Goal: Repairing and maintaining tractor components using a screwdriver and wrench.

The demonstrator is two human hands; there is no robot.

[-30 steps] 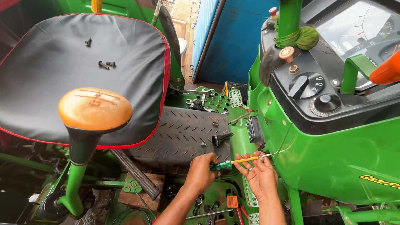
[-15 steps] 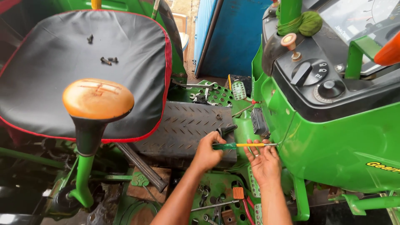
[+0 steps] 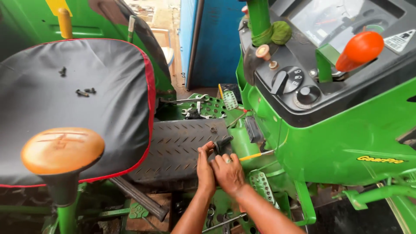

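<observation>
My left hand (image 3: 204, 167) and my right hand (image 3: 229, 173) are pressed together low between the seat and the green tractor body. The right hand is closed on a screwdriver (image 3: 256, 155). Its yellow shaft points right towards the green side panel (image 3: 329, 151), and its handle is hidden in the palm. The left hand's fingers curl against a short black lever stub (image 3: 223, 145) at the right edge of the ribbed black floor mat (image 3: 173, 147).
A black seat with red piping (image 3: 65, 108) carries a few loose dark screws (image 3: 86, 91). An orange lever knob (image 3: 63, 149) stands at front left. The dashboard (image 3: 303, 86) has dials and an orange knob (image 3: 359, 50). Tools lie on the perforated green footplate (image 3: 208, 108).
The view has moved closer and shifted. Both hands have come together at the black stub. The screwdriver handle has passed from my left hand to my right.
</observation>
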